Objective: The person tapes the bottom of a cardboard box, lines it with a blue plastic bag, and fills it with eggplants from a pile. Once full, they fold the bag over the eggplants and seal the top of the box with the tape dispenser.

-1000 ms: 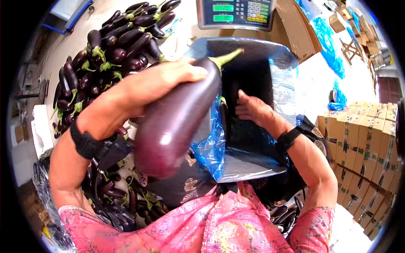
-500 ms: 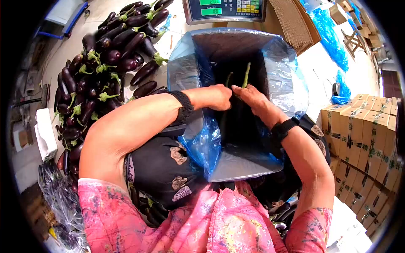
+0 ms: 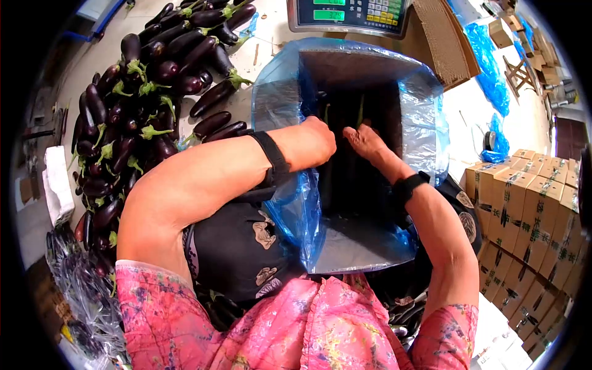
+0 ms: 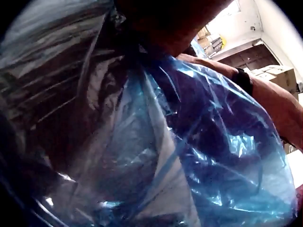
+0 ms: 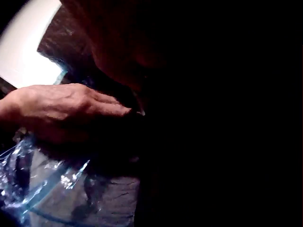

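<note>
A box (image 3: 345, 243) lined with a blue plastic bag (image 3: 277, 80) stands upright before the person, its inside dark. Both hands reach into its opening. The left hand (image 3: 314, 145) is at the left part of the opening; in the right wrist view its fingers (image 5: 111, 109) look fairly straight and point down into the dark. The right hand (image 3: 368, 142) is just beside it, its fingers close to the green stem (image 3: 361, 111) of an eggplant whose body is in shadow. I cannot tell whether it grips that eggplant. Another stem (image 3: 327, 114) shows farther left.
A large heap of eggplants (image 3: 166, 71) lies on the table at left, with several loose ones beside the box. A digital scale (image 3: 351, 15) stands behind it, next to a cardboard carton (image 3: 441, 49). Stacked cartons (image 3: 524, 203) fill the right side. Blue plastic film (image 3: 487, 61) lies at back right.
The left hand, which held a large eggplant over the heap side, has moved right into the box, and that eggplant is no longer above it. The right hand stays in the box, little moved.
</note>
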Demonstrator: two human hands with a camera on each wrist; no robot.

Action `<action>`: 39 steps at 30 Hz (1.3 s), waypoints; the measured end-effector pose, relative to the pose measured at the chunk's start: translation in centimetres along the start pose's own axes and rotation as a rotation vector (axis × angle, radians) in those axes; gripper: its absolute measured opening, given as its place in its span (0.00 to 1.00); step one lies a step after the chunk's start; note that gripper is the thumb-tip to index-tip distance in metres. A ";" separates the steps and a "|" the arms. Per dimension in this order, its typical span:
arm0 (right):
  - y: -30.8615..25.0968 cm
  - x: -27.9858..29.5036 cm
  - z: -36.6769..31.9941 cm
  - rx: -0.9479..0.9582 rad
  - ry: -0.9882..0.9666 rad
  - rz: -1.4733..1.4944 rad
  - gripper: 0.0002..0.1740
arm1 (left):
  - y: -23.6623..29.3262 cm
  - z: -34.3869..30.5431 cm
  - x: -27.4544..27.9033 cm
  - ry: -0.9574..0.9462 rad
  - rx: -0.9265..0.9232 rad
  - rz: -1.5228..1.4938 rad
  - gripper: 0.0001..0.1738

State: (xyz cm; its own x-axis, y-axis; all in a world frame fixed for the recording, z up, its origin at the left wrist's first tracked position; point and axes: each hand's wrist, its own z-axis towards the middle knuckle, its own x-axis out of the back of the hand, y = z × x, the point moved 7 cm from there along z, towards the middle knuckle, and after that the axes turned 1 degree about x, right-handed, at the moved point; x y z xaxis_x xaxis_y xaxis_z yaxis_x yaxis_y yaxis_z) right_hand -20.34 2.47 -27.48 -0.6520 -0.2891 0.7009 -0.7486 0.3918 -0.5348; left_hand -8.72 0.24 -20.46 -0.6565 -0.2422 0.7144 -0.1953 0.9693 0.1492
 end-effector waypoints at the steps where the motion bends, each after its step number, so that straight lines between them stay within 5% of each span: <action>1: 0.8 -0.8 1.1 0.014 -0.071 0.000 0.30 | 0.0 -0.4 0.3 0.021 0.025 -0.015 0.13; 4: 1.1 -1.0 1.2 0.098 0.074 -0.075 0.33 | 0.4 -0.8 0.3 0.034 -0.025 0.031 0.14; 7: -1.6 0.7 -1.8 -0.150 0.363 -0.184 0.34 | 0.5 -0.9 0.0 0.021 -0.067 0.005 0.13; 10: -3.7 0.9 -3.7 0.277 0.311 -0.445 0.22 | 0.1 -1.5 -0.1 0.209 -0.059 -0.083 0.11; 12: -3.9 1.7 -4.0 0.135 0.182 -0.247 0.28 | 0.8 -1.6 -0.4 0.389 -0.176 -0.039 0.09; 14: -2.6 1.5 -2.5 -0.089 0.073 -0.263 0.24 | 0.4 -1.8 -0.5 0.668 -0.157 -0.118 0.08; 15: -1.9 1.4 -2.0 -0.081 0.044 -0.330 0.19 | 0.5 -1.1 -0.5 0.494 -0.175 -0.142 0.09; 16: -2.2 1.5 -1.6 0.000 -0.080 -0.468 0.19 | 0.3 -3.6 0.9 0.636 -0.193 -0.157 0.09; 18: -4.6 3.5 -2.2 -0.125 -0.039 -0.798 0.18 | -0.4 -4.6 2.3 0.652 -0.207 -0.378 0.10; 19: -4.6 3.6 -1.8 -0.079 0.002 -0.821 0.17 | -0.9 -5.7 3.2 0.577 -0.237 -0.490 0.12; 23: 0.4 1.7 -1.8 0.300 0.082 -0.591 0.18 | -4.8 -10.9 6.4 0.777 -0.469 -0.860 0.16; 24: 1.6 0.6 -1.5 0.318 0.184 -0.805 0.15 | -6.5 -12.9 5.8 0.807 -0.462 -0.923 0.17; 26: 0.8 0.5 -0.6 0.044 0.123 -0.904 0.14 | -11.4 -15.4 0.6 0.875 -0.291 -1.189 0.17; 27: 0.8 0.5 -0.4 0.099 0.175 -0.937 0.14 | -14.0 -16.4 -3.6 0.886 -0.085 -1.296 0.16; 30: -1.4 1.1 -1.1 0.049 0.054 -0.872 0.17 | -19.3 -22.0 -18.8 1.089 0.860 -1.308 0.15; 31: -1.2 1.0 -1.0 0.051 0.046 -0.877 0.17 | -21.2 -23.3 -24.4 0.964 1.204 -1.145 0.18; 32: -0.8 0.9 -0.9 0.054 0.039 -0.885 0.18 | -21.5 -25.1 -29.0 1.109 1.431 -0.862 0.21; 33: -0.6 0.8 -0.7 0.054 0.035 -0.894 0.18 | -21.3 -26.8 -30.3 1.038 1.635 -0.907 0.31; 34: -0.8 0.7 -0.7 0.060 0.047 -0.924 0.15 | -21.7 -27.5 -32.1 1.021 1.760 -0.821 0.42; 36: -1.2 0.5 -0.9 0.072 0.075 -0.987 0.12 | -24.0 -26.4 -36.3 0.802 1.829 -1.081 0.49; 38: -1.7 -0.1 -1.5 0.153 -0.008 -1.064 0.11 | -26.0 -24.5 -39.6 0.780 1.743 -1.263 0.53; 39: -1.9 0.0 -1.7 0.133 -0.023 -1.038 0.12 | -25.2 -25.1 -37.6 0.724 1.840 -1.294 0.55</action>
State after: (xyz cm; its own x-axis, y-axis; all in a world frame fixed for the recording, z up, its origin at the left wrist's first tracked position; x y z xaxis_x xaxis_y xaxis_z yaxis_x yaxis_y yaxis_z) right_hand -18.74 3.17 -25.67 0.3180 -0.4458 0.8367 -0.9481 -0.1573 0.2765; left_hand 39.18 -14.06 -33.92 0.4696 -0.0165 0.8828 -0.6021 -0.7372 0.3065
